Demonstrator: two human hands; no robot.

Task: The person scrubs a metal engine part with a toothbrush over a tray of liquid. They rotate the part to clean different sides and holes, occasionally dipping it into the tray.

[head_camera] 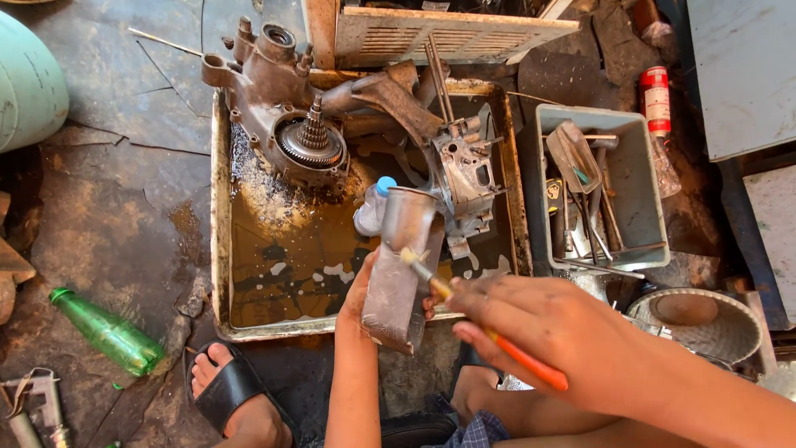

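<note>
Far left, on the floor: a green bottle [108, 333] lay on its side beside a sandalled foot [235, 396].
Tray: the metal tray [220, 249] held brown, oily liquid, with an engine case [286, 108] propped at its far end.
Left hand: the left hand [358, 292] was wrapped around the left edge of a grey metal part [404, 265], fingers closed on it, thumb side toward the tray.
Part: its long axis ran upright, top tilted away from the person, over the tray's near rim.
Brush: the bristle tip of an orange-handled brush [489, 332] touched the part's upper face, handle slanting down to the right.
Right hand: the right hand [551, 323] was clenched on the handle, just right of the part and nearer the camera.
Right: a grey bin [638, 178] of tools sat well apart from both hands.
</note>
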